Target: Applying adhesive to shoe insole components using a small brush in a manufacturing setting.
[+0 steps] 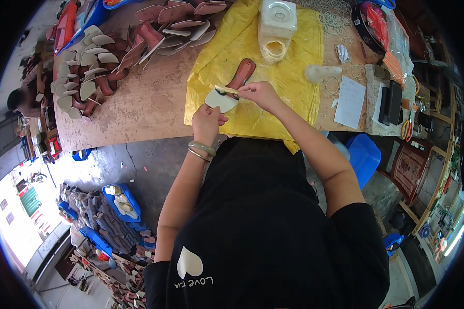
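Observation:
A reddish-brown shoe insole (242, 73) with a cream toe flap (221, 102) lies over the yellow plastic sheet (297, 100) near the table's front edge. My left hand (206, 122) is closed on the flap's near left edge, thumb on top. In my right hand (262, 96) is a small brush (226, 89) with a pale handle, pinched between the fingers. Its dark tip points left and reaches the line where flap and brown part meet; whether it touches cannot be told.
Beyond the insole stands a white plastic container (277, 23) with a crusted round opening. Stacked insoles (95, 64) cover the table's left and back. To the right lie a paper sheet (350, 102), a translucent bottle (322, 73), elastic loops and orange-handled scissors (408, 129). A person (28, 98) is at far left.

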Tool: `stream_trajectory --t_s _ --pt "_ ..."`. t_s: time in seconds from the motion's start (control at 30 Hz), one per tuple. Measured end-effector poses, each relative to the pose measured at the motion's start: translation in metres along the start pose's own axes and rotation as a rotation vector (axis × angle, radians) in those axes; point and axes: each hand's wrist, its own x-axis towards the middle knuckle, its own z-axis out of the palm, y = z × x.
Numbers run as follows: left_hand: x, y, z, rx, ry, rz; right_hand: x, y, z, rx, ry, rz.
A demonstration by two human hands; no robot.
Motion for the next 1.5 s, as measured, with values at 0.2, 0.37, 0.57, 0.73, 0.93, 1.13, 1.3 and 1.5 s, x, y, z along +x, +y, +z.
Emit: stream_trajectory --t_s 0.2,0.37,0.57,0.73,0.93,1.13,1.3,1.5 --pt "0.002 -0.007 -0.001 -0.048 0.004 0.004 -0.001 -0.002 -0.001 0.708 -0.189 0.568" --pt "0.003 -0.010 -0.002 -0.078 0.022 0.000 0.003 -0.017 -0.024 -0.205 -0.014 0.135" --pt "0.002 -0.007 0.003 -0.182 0.023 -0.025 0.025 0.016 -0.054 -0.470 0.209 0.077" --pt "0.001 -0.004 0.002 -0.238 0.027 -0.068 0.004 0.052 -0.058 -0.486 0.348 0.013" --pt "0.002 -0.012 0.003 -0.242 0.030 -0.027 -0.044 0.044 -0.025 -0.386 0.356 -0.004" --pt "-0.003 -0.013 0.005 -0.253 0.063 0.027 -0.074 0.026 -0.003 -0.207 0.223 -0.063" --pt "-0.012 -0.017 0.005 -0.241 0.068 0.101 -0.087 0.029 0.005 0.239 0.094 0.017" --pt "-0.043 0.000 -0.014 -0.220 0.137 0.184 -0.105 -0.010 -0.022 1.007 -0.239 0.344"
